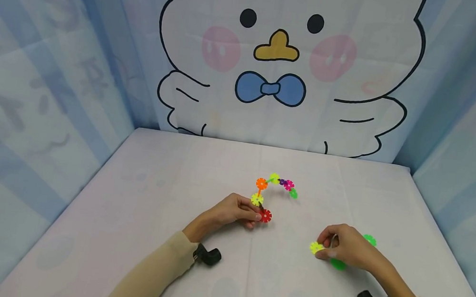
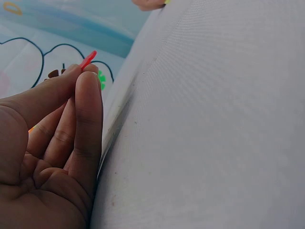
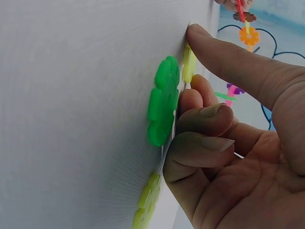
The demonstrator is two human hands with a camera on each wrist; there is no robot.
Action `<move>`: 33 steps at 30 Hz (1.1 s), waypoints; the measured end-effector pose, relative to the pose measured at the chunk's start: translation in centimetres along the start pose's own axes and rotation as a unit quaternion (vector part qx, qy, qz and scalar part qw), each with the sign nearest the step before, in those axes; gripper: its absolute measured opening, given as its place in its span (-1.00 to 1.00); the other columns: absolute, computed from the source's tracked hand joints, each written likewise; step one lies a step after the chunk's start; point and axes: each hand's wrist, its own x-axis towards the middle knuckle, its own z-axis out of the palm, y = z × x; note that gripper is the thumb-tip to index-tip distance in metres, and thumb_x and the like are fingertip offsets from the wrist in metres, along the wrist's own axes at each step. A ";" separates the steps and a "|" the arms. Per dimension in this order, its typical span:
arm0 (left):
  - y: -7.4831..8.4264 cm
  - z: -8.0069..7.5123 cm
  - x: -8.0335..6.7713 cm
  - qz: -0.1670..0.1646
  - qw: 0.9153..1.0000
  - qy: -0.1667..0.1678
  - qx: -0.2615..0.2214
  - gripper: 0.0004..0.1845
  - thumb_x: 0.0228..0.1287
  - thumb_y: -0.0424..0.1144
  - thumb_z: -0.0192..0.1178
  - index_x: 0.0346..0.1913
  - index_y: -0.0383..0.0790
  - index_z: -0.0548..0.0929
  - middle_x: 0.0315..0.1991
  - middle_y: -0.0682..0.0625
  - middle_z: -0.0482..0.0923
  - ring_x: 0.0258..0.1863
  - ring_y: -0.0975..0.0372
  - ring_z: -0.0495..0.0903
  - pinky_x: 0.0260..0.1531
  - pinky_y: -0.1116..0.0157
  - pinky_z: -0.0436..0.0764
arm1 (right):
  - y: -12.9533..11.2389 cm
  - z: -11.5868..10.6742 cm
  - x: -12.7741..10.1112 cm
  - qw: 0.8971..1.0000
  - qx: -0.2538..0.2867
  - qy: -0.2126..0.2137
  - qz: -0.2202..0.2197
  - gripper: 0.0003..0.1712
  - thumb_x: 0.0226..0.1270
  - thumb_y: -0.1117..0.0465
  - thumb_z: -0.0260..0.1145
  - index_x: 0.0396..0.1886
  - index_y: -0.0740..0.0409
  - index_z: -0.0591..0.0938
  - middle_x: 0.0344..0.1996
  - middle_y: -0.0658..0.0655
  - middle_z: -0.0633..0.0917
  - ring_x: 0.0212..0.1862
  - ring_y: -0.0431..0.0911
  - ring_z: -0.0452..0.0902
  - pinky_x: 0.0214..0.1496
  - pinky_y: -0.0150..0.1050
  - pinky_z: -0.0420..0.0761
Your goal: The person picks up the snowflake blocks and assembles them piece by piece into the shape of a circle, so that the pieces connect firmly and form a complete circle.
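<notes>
A curved chain of plastic snowflake discs runs from my left hand (image 1: 236, 210) toward the back of the table. Thumb and fingers of that hand pinch the red disc (image 1: 266, 216) at its near end. Beyond it come a yellow disc (image 1: 257, 199), an orange disc (image 1: 262, 184) and several more, ending in a green one (image 1: 293, 193). My right hand (image 1: 347, 245) is low over the table, thumb and fingertips around the edges of a loose yellow disc (image 3: 189, 64). Close beside those fingers lies a loose green disc (image 3: 164, 102).
Another bright green disc (image 1: 370, 239) shows behind the right hand. Near the right wrist camera's lower edge lies a yellow-green disc (image 3: 147, 202). A white cloth covers the table (image 1: 154, 169), with printed curtains (image 1: 53, 102) at both sides and a cartoon backdrop (image 1: 266, 122) behind.
</notes>
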 end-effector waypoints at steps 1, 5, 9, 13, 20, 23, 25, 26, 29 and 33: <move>0.0 0.0 0.0 0.001 1.000 -0.001 0.000 -0.74 0.14 -0.26 0.42 -0.13 -0.30 0.72 -0.35 -0.10 0.76 -0.53 0.27 0.69 -0.31 0.33 0.73 | 0.0 0.0 0.0 1.000 0.003 -0.001 0.001 -0.63 -0.02 0.00 0.58 -0.32 0.09 0.66 -0.48 -0.03 0.57 -0.51 -0.26 0.37 -0.48 -0.42 0.41; -0.1 -0.1 0.1 0.001 1.000 -0.004 -0.001 -0.73 0.14 -0.24 0.42 -0.12 -0.29 0.72 -0.34 -0.09 0.76 -0.52 0.27 0.69 -0.31 0.32 0.73 | 0.1 0.1 0.1 1.000 0.010 -0.004 0.006 -0.63 -0.02 0.03 0.58 -0.31 0.11 0.64 -0.48 -0.01 0.55 -0.51 -0.26 0.36 -0.49 -0.42 0.41; 0.0 -0.1 0.1 0.000 1.000 -0.004 0.002 -0.73 0.15 -0.23 0.42 -0.12 -0.28 0.72 -0.34 -0.10 0.76 -0.52 0.27 0.69 -0.30 0.33 0.73 | -0.1 0.1 0.1 1.000 0.008 0.000 0.012 -0.63 -0.02 0.05 0.58 -0.30 0.10 0.63 -0.45 0.00 0.57 -0.49 -0.24 0.37 -0.47 -0.41 0.42; 0.0 -0.1 0.1 -0.001 1.000 -0.003 0.005 -0.74 0.15 -0.23 0.41 -0.12 -0.28 0.73 -0.33 -0.11 0.76 -0.52 0.27 0.69 -0.29 0.34 0.73 | -0.2 0.2 0.0 1.000 0.006 0.005 0.008 -0.62 -0.02 0.05 0.59 -0.30 0.07 0.60 -0.43 0.00 0.58 -0.49 -0.24 0.36 -0.48 -0.41 0.42; 0.1 -0.1 0.0 -0.002 1.000 -0.001 0.004 -0.73 0.16 -0.23 0.41 -0.11 -0.28 0.73 -0.33 -0.10 0.76 -0.52 0.26 0.70 -0.28 0.34 0.73 | -0.3 -0.1 -0.3 0.999 -0.009 0.014 -0.040 -0.63 0.01 0.04 0.57 -0.33 0.03 0.55 -0.46 -0.05 0.58 -0.52 -0.29 0.36 -0.49 -0.42 0.42; 0.1 -0.1 0.0 -0.003 1.000 -0.002 0.003 -0.73 0.16 -0.24 0.41 -0.10 -0.28 0.72 -0.33 -0.10 0.76 -0.52 0.27 0.70 -0.27 0.34 0.73 | -0.3 -0.2 -0.4 0.999 -0.014 0.014 -0.040 -0.64 0.02 0.03 0.56 -0.31 0.01 0.56 -0.47 -0.07 0.59 -0.50 -0.31 0.38 -0.46 -0.43 0.43; 0.1 -0.1 0.0 -0.004 1.000 -0.002 0.001 -0.74 0.16 -0.24 0.40 -0.11 -0.29 0.72 -0.33 -0.10 0.76 -0.52 0.27 0.70 -0.28 0.34 0.73 | -0.3 -0.2 -0.3 0.999 -0.018 0.012 -0.034 -0.65 0.04 0.02 0.55 -0.31 0.01 0.57 -0.49 -0.08 0.60 -0.48 -0.32 0.39 -0.43 -0.44 0.44; 0.1 -0.1 0.0 -0.004 1.000 -0.001 0.001 -0.74 0.16 -0.24 0.40 -0.11 -0.29 0.72 -0.34 -0.09 0.76 -0.52 0.27 0.70 -0.28 0.34 0.73 | -0.4 -0.2 -0.3 0.999 -0.020 0.012 -0.030 -0.66 0.04 0.01 0.55 -0.31 0.01 0.58 -0.49 -0.09 0.60 -0.47 -0.32 0.41 -0.42 -0.44 0.45; 0.1 0.0 0.0 -0.004 1.000 0.001 -0.002 -0.74 0.16 -0.25 0.40 -0.11 -0.29 0.72 -0.33 -0.09 0.77 -0.52 0.27 0.69 -0.28 0.34 0.73 | -0.5 -0.4 -0.3 0.999 -0.025 0.014 -0.022 -0.68 0.05 -0.01 0.54 -0.33 0.01 0.61 -0.51 -0.11 0.61 -0.46 -0.33 0.43 -0.39 -0.45 0.47; 0.1 0.0 0.0 -0.006 1.000 0.004 -0.001 -0.74 0.16 -0.25 0.40 -0.11 -0.30 0.72 -0.33 -0.09 0.77 -0.53 0.27 0.70 -0.28 0.34 0.73 | -0.6 -0.5 -0.3 0.999 -0.025 0.021 -0.020 -0.69 0.06 -0.01 0.53 -0.34 0.01 0.62 -0.54 -0.12 0.63 -0.50 -0.34 0.45 -0.42 -0.44 0.47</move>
